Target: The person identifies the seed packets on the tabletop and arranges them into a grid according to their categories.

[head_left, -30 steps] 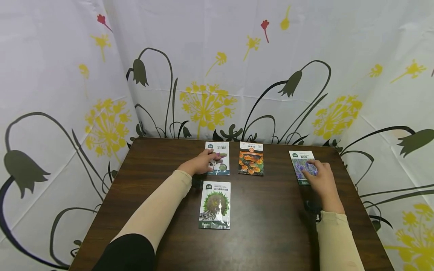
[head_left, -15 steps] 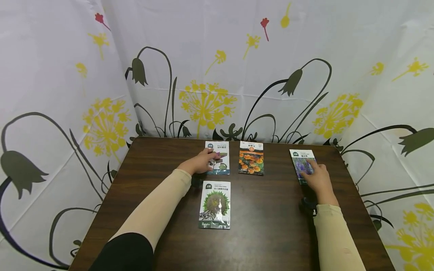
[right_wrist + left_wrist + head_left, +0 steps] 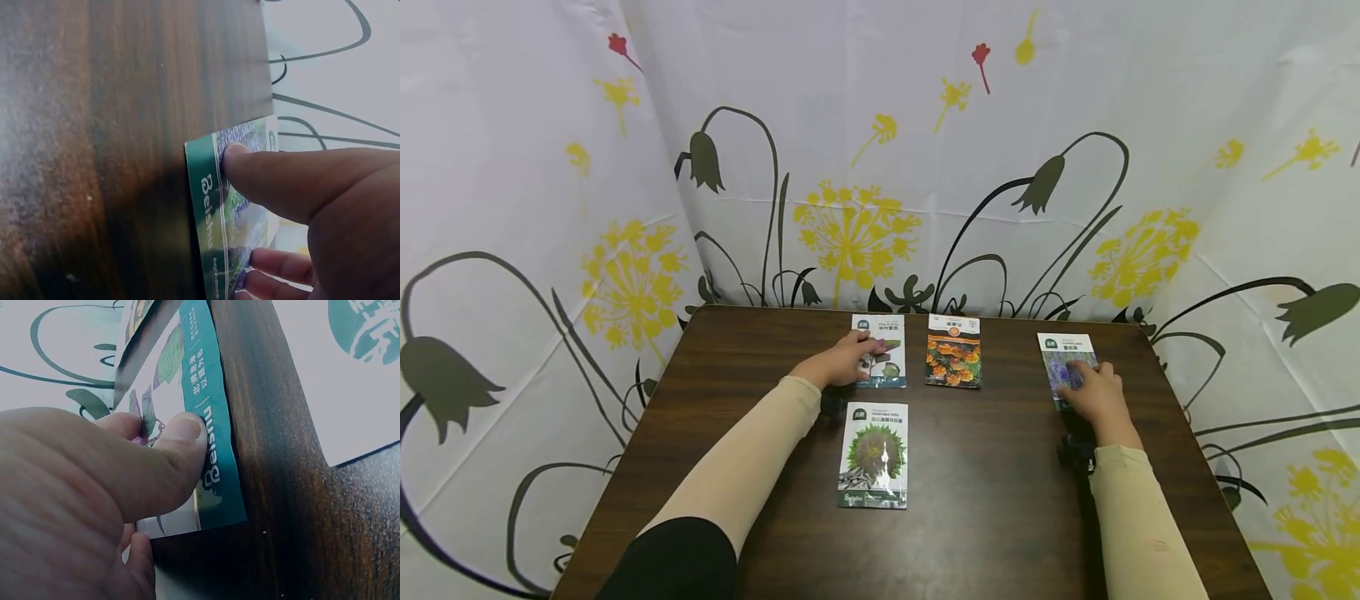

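In the head view my left hand (image 3: 842, 360) rests on a white seed packet (image 3: 891, 379) with green leaf pictures, lying flat on the table. Its thumb lies straight over the green strip at the packet's bottom, as the left wrist view shows. On the right, my right hand (image 3: 1100, 396) touches a seed packet with purple flowers (image 3: 1056, 360). Thumb and fingertips press on the printed face of that packet, spread apart, in the right wrist view; the hand covers its lower right part.
An orange-flower seed packet (image 3: 953, 358) lies just right of the leaf packet. Nearer the front is a sunflower seed packet (image 3: 873, 458). The brown wooden table (image 3: 985, 492) meets a white flower-patterned cloth (image 3: 880, 167) at its back edge.
My right hand has shifted slightly left over the purple-flower packet, covering a different part of it. My left hand and the other packets stay where they were.
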Demonstrator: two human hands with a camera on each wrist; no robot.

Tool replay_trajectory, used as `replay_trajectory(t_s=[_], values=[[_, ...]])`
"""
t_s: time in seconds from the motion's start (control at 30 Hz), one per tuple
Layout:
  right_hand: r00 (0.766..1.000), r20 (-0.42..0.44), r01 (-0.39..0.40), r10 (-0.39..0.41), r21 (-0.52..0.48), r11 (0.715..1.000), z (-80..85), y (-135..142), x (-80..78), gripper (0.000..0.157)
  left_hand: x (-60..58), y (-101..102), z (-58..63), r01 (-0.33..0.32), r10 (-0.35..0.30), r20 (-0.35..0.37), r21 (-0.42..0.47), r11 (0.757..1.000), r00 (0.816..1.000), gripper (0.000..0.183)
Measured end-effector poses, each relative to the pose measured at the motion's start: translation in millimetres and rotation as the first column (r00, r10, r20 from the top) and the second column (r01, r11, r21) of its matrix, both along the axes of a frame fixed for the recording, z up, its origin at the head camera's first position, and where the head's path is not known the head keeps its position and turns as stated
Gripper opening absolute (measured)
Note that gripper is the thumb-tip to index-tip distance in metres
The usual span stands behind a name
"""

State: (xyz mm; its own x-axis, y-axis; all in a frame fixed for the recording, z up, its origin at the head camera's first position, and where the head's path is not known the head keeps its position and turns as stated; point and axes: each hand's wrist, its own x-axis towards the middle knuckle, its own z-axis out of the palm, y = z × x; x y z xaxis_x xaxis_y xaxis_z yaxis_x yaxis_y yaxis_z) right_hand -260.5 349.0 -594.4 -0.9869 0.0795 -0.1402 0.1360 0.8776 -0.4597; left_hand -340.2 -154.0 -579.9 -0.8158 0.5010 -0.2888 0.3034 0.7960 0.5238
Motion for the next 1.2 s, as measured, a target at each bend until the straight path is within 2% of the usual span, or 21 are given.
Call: replay_trajectory(t_s=[0.43, 0.7, 0.97, 1.2], values=[[0.998, 0.029, -0.060, 0.059, 0.019, 0.998, -0.9, -15, 13.6, 0.078, -2.0, 1, -3.0, 0.016, -0.016, -0.001, -0.012, 1.000, 1.000, 0.055], [0.999, -0.004, -0.051, 0.051, 0.023, 0.998, -6.1, -27, 26.1, 0.077, -2.1, 0, -2.8, 0.009, -0.009, -0.008, 0.003, 1.000, 1.000, 0.054], [0.994, -0.072, -0.084, 0.085, 0.020, 0.996, -8.7, -43, 39.5, 0.072, -2.6, 0, -4.7, 0.006, -0.006, -0.006, -0.001, 1.000, 1.000, 0.055], [0.995, -0.049, -0.087, 0.086, -0.009, 0.996, -8.0, -59, 54.0, 0.072, -3.2, -1, -5.6, 0.011, -0.011, -0.008, -0.011, 1.000, 1.000, 0.056]])
